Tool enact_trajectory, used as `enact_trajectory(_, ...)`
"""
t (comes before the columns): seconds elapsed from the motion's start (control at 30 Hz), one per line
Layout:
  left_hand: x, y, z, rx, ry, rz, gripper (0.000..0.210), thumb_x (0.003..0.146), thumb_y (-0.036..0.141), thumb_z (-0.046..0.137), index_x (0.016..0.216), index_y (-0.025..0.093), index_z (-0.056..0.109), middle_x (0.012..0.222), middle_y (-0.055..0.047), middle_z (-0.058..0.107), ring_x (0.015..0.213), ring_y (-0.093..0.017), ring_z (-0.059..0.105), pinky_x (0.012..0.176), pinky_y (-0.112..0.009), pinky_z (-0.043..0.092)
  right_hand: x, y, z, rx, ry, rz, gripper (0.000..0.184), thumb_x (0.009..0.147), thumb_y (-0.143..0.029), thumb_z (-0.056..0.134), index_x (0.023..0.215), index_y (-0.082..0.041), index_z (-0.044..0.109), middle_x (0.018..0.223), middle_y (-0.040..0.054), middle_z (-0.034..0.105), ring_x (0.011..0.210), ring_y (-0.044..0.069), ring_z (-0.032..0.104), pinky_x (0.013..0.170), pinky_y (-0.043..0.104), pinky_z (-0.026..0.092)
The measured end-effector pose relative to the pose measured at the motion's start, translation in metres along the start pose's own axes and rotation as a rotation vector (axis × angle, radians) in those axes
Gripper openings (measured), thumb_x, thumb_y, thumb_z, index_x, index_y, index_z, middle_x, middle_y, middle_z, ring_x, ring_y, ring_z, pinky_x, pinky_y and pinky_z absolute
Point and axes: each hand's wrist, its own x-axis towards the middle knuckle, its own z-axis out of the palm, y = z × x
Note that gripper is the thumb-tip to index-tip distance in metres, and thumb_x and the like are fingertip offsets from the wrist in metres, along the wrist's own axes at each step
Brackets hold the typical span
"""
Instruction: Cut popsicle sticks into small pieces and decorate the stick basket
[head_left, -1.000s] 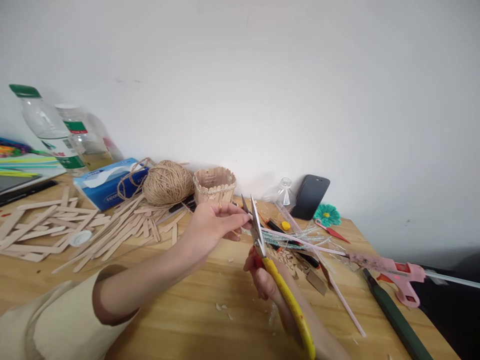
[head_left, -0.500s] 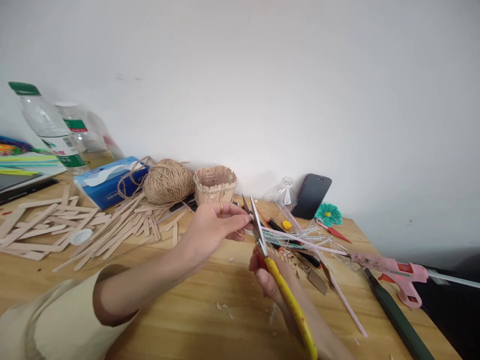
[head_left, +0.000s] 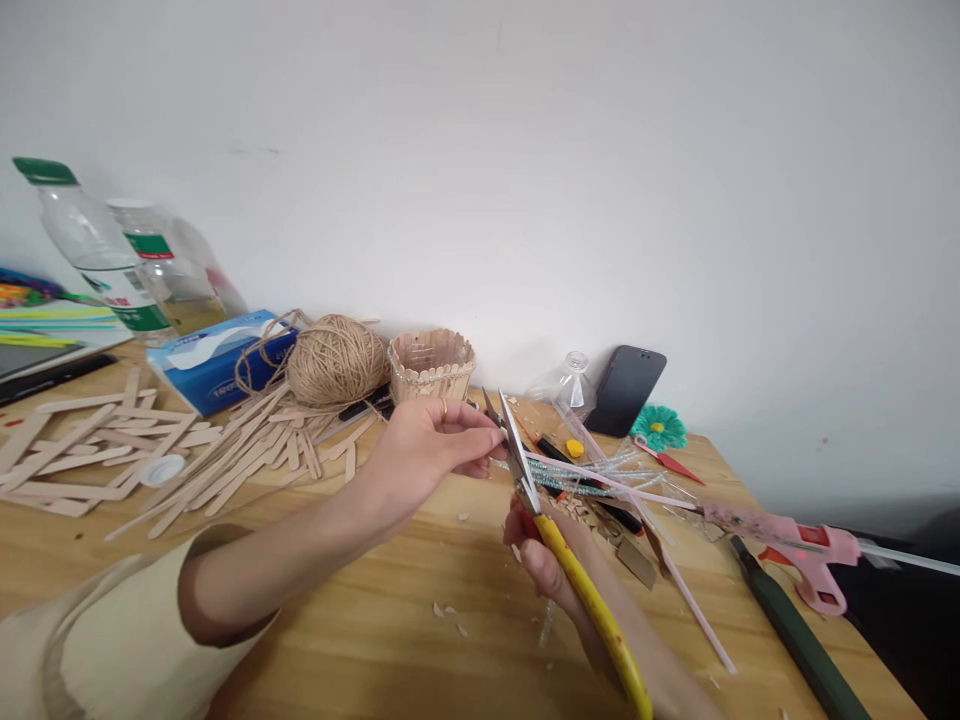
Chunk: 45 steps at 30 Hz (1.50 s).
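Note:
My right hand (head_left: 544, 560) is wrapped round a pair of scissors (head_left: 574, 580) with yellow handles. Their metal blades point up and away and stand slightly parted. Just left of the blades, my left hand (head_left: 431, 440) is closed in a pinch. Something small and pale shows at its fingertips, too small to name. Behind my left hand, against the wall, stands a little basket of wooden sticks (head_left: 431, 385) with a beaded strand around its rim. To the right of the blades lie strands of pale blue beads (head_left: 585, 478).
Craft sticks (head_left: 247, 455) and a twine ball (head_left: 337, 360) lie left, near a blue tissue pack (head_left: 221, 365) and plastic bottles (head_left: 112, 260). At right are a phone (head_left: 628, 390), a teal flower (head_left: 660, 428), a pink glue gun (head_left: 802, 550) and a dark green tool handle (head_left: 799, 630).
The scissors and my right hand have shifted slightly down and to the right. My left hand keeps its pinch beside the blades. The view has moved a little.

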Motion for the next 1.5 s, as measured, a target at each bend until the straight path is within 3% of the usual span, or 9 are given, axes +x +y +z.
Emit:
enact_trajectory(0.5,0.0005,0.0004,-0.0022,0.043,-0.01,0.02,0.004,0.067,0.019,0.068,0.065,0.015,0.068,0.062,0.001,0.069,0.061,-0.01,0.061,0.055,-0.019,0.049,0.0027,-0.0002,0.0001,-0.044,-0.004,0.024,0.059,0.069,-0.079,0.036,0.067,-0.02,0.038,0.063,-0.0028,0.035,0.057,0.013,0.03,0.05,0.025,0.023)
enact_trajectory(0.97,-0.0015,0.0012,-0.0016,0.036,-0.002,0.015,0.003,0.065,0.018,0.07,0.066,0.016,0.069,0.065,0.001,0.071,0.063,-0.01,0.062,0.055,-0.017,0.05,0.0028,-0.0011,-0.0007,-0.057,0.016,0.027,0.056,0.072,-0.076,0.038,0.066,-0.02,0.036,0.061,-0.0042,0.03,0.056,0.012,0.027,0.049,0.024,0.022)
enact_trajectory(1.33,-0.002,0.007,-0.0008,0.1,0.025,0.026,0.001,0.064,0.014,0.068,0.063,0.015,0.067,0.059,0.004,0.067,0.054,-0.007,0.057,0.054,-0.016,0.049,0.0021,0.0,-0.0029,-0.154,0.007,0.044,0.055,0.073,-0.075,0.037,0.069,-0.02,0.039,0.063,-0.0022,0.037,0.057,0.014,0.032,0.051,0.026,0.027)
enact_trajectory(1.5,-0.0014,0.0095,-0.004,0.109,-0.037,0.013,0.003,0.066,0.016,0.068,0.063,0.015,0.068,0.059,0.003,0.065,0.056,-0.007,0.057,0.054,-0.016,0.049,0.0002,-0.0011,-0.0061,-0.078,-0.061,-0.024,0.052,0.078,-0.071,0.036,0.077,-0.02,0.044,0.069,-0.0004,0.043,0.062,0.015,0.039,0.054,0.026,0.032)
